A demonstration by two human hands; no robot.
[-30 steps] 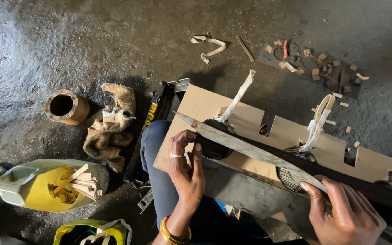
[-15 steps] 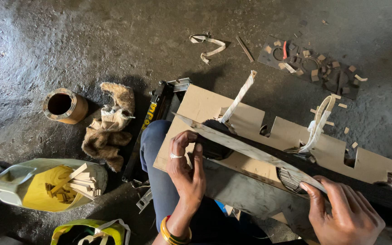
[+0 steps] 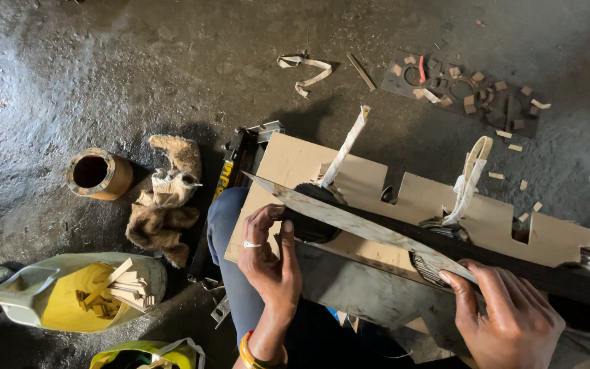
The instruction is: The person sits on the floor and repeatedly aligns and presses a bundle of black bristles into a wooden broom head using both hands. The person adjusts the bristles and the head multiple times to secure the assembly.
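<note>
Rough grey concrete floor (image 3: 138, 61) lay under everything, dusty and spotted with small offcuts. On the person's lap rested a notched cardboard sheet (image 3: 486, 219) tied with pale cloth strips (image 3: 469, 179), and across it ran a long thin metal strip (image 3: 363, 225), like a blade. Its long axis went slanting from the upper left, near the knee, down to the lower right. The left hand (image 3: 271, 263), with a ring and bangles, was closed on a dark round part (image 3: 312, 222) just under the strip's left portion, thumb touching the strip. The right hand (image 3: 513, 318) pressed with its fingers on the strip's lower right end, close to a bundle of thin wires (image 3: 428, 263). Both hands sat well apart, one near each end. To the left stood a brown tube (image 3: 97, 174), a furry rag (image 3: 165, 205) and a yellow jug (image 3: 69, 294) holding wooden pieces.
</note>
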